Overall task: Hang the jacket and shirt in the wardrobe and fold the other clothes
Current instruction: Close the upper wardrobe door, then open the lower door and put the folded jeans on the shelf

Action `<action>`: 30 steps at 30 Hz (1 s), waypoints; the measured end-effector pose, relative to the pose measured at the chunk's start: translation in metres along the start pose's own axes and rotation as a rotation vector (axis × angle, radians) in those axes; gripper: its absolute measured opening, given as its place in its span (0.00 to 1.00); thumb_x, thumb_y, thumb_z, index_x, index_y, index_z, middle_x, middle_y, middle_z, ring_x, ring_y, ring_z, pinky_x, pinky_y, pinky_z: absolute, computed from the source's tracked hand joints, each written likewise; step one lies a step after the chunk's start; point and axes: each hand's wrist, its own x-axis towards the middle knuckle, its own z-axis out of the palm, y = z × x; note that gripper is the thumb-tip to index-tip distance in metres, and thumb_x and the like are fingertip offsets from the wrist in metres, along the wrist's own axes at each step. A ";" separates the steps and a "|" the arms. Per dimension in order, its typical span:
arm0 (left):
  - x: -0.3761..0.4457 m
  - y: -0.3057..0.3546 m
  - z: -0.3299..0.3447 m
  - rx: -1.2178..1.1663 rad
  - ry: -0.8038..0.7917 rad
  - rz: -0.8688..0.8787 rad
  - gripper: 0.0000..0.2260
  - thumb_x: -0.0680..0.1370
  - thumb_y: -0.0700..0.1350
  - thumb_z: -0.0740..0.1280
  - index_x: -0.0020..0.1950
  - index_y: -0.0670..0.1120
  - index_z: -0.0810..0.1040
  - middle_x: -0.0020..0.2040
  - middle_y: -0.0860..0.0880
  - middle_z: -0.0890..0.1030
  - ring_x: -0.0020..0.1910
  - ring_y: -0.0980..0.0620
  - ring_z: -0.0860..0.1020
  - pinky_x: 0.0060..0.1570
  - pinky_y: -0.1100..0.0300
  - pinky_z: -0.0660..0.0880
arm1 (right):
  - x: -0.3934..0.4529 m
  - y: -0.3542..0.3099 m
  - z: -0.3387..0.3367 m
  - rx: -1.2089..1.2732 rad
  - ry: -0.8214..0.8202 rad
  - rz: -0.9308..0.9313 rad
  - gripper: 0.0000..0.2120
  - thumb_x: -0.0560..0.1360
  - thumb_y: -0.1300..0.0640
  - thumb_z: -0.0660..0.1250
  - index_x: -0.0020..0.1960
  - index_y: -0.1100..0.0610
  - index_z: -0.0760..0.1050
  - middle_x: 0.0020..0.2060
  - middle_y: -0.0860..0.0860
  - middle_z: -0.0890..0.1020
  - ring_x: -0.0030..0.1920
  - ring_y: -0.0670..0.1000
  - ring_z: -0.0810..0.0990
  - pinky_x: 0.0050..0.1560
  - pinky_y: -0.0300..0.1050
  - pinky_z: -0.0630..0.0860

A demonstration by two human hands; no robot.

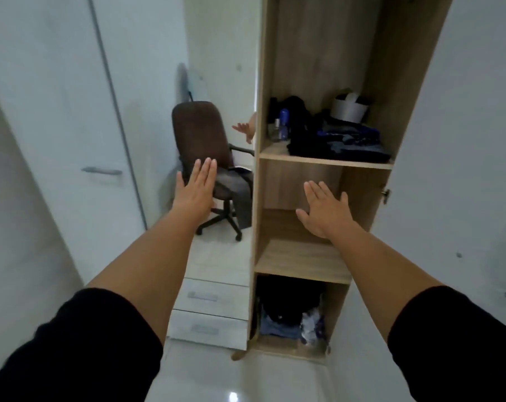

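Observation:
An open wooden wardrobe (370, 65) stands ahead, its white doors swung wide on both sides. Dark folded clothes (336, 140) lie on its upper shelf. More crumpled clothes (286, 317), black, blue and white, fill the bottom compartment. The middle shelf (301, 259) is bare. My left hand (198, 185) is stretched out flat in front of the chair, fingers straight, holding nothing. My right hand (324, 211) is spread flat in front of the middle compartment, also holding nothing. A grey garment (240, 192) hangs over the chair seat.
A brown office chair (199, 134) on castors stands left of the wardrobe. Another person's hand (246, 129) shows beside the wardrobe's left wall. A blue bottle (283, 123) and a white bucket (349, 108) sit on the upper shelf. White drawers (208, 314) stand low at the left.

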 end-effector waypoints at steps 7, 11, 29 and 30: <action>-0.060 -0.150 0.007 0.004 -0.079 -0.329 0.40 0.79 0.51 0.61 0.74 0.43 0.32 0.76 0.47 0.34 0.75 0.48 0.35 0.72 0.40 0.43 | 0.054 -0.154 -0.005 0.073 0.024 -0.280 0.31 0.81 0.43 0.49 0.77 0.54 0.41 0.77 0.48 0.44 0.77 0.50 0.42 0.72 0.63 0.46; -0.105 -0.212 0.006 0.026 -0.115 -0.487 0.41 0.79 0.51 0.62 0.74 0.43 0.31 0.76 0.48 0.34 0.75 0.48 0.35 0.71 0.40 0.43 | 0.071 -0.233 -0.003 0.131 0.009 -0.429 0.31 0.81 0.43 0.49 0.78 0.54 0.42 0.77 0.48 0.45 0.77 0.50 0.42 0.73 0.64 0.46; -0.295 -0.304 -0.002 0.056 -0.124 -1.301 0.43 0.78 0.53 0.62 0.73 0.44 0.30 0.76 0.48 0.33 0.75 0.48 0.35 0.72 0.41 0.44 | 0.069 -0.499 0.009 0.133 -0.006 -1.180 0.30 0.81 0.43 0.47 0.77 0.55 0.43 0.77 0.48 0.48 0.77 0.50 0.44 0.72 0.62 0.49; -0.310 -0.299 -0.001 0.055 -0.128 -1.356 0.43 0.78 0.53 0.62 0.73 0.44 0.30 0.76 0.48 0.33 0.75 0.48 0.35 0.72 0.41 0.44 | 0.059 -0.511 0.014 0.125 -0.011 -1.238 0.30 0.81 0.43 0.47 0.77 0.55 0.44 0.77 0.48 0.48 0.77 0.50 0.45 0.72 0.62 0.50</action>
